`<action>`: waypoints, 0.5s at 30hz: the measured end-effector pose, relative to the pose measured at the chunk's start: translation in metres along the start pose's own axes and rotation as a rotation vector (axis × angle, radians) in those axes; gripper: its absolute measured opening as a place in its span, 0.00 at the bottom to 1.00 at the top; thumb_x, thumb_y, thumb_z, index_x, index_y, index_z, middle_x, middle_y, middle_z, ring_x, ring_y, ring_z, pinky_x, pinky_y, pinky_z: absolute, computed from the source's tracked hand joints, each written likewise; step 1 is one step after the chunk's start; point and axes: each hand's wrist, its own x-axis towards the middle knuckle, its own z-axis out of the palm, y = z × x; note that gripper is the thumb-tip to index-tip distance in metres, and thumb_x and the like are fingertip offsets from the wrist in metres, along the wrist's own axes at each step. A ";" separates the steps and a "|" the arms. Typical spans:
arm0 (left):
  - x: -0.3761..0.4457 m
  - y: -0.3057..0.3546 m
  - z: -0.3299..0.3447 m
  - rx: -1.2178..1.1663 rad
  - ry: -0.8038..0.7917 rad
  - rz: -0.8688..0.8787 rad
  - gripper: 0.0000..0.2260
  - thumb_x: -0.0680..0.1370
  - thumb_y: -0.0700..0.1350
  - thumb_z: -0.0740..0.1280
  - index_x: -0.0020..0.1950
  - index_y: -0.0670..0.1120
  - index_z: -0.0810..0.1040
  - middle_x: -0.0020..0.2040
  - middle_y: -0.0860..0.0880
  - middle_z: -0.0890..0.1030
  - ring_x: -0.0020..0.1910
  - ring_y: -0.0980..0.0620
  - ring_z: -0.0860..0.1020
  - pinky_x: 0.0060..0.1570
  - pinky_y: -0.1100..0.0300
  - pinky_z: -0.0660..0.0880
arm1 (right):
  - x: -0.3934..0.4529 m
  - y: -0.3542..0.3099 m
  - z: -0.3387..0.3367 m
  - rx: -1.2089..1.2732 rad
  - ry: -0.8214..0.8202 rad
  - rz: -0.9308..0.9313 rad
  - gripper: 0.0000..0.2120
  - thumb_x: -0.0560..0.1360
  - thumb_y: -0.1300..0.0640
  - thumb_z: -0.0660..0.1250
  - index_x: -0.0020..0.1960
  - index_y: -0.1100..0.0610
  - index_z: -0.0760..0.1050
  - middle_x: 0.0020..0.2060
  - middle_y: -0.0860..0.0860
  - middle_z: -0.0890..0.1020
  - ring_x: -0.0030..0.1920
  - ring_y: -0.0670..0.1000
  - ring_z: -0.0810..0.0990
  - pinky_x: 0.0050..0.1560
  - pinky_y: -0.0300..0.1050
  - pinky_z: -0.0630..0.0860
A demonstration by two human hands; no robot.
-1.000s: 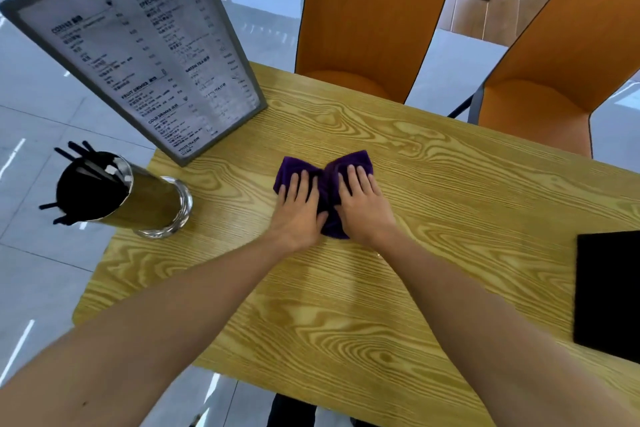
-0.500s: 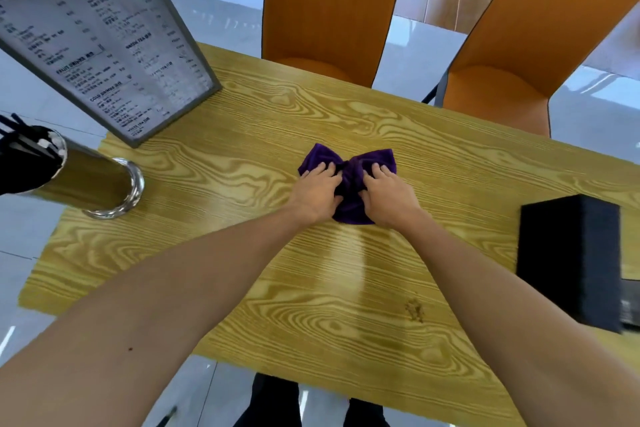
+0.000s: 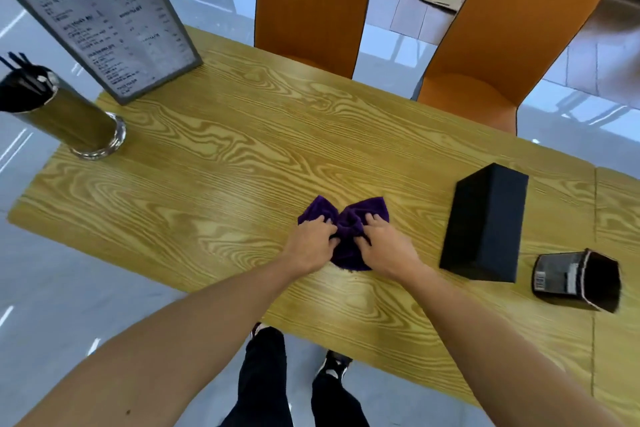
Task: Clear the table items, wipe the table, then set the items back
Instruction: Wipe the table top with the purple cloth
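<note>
Fingers: I have both sets curled and clenched into the purple cloth [image 3: 346, 236], the left hand [image 3: 310, 243] on its left lobe and the right hand [image 3: 386, 248] on its right lobe, pinching the middle into a bow shape.

Cloth: pressed flat on the tabletop [image 3: 225, 163], near the front edge, just left of the black box [image 3: 485, 224].

What changed: a second ago my fingers lay flat and spread on the cloth further toward the menu stand [image 3: 100, 17]; now they are bunched, and the cloth has travelled right and toward me. I judge that one wiping stroke has just ended and the cloth is being gathered for the next.

Meaning for the task: wiping is under way while items stand on the wood, so I judge the clearing incomplete.

Edges: the front edge lies close below my wrists; the straw holder [image 3: 69, 121] sits at the left end near the rim.

Open room: a broad bare stretch runs left and back toward the orange chairs [image 3: 311, 3]. To the right, the box and the tipped black cup [image 3: 576, 281] hem me in.
</note>
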 end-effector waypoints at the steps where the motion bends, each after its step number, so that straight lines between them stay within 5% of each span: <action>1: -0.012 0.006 0.010 0.031 0.022 0.014 0.12 0.83 0.51 0.60 0.61 0.48 0.79 0.60 0.49 0.78 0.59 0.46 0.78 0.55 0.50 0.73 | -0.012 0.002 0.010 -0.002 0.008 -0.007 0.22 0.84 0.50 0.57 0.76 0.56 0.69 0.78 0.55 0.65 0.79 0.55 0.60 0.73 0.52 0.67; 6: -0.058 0.017 0.055 -0.019 0.100 0.045 0.14 0.83 0.46 0.60 0.67 0.46 0.77 0.74 0.48 0.72 0.76 0.50 0.64 0.74 0.51 0.63 | -0.055 0.005 0.058 0.061 0.071 -0.053 0.23 0.83 0.54 0.60 0.77 0.57 0.68 0.80 0.53 0.63 0.81 0.53 0.57 0.77 0.47 0.60; 15: -0.121 -0.010 0.092 -0.061 0.156 0.095 0.15 0.84 0.46 0.59 0.68 0.48 0.77 0.74 0.52 0.72 0.78 0.53 0.62 0.78 0.54 0.55 | -0.098 -0.026 0.102 0.037 0.079 -0.097 0.23 0.82 0.54 0.59 0.76 0.57 0.69 0.78 0.52 0.66 0.80 0.52 0.59 0.77 0.45 0.60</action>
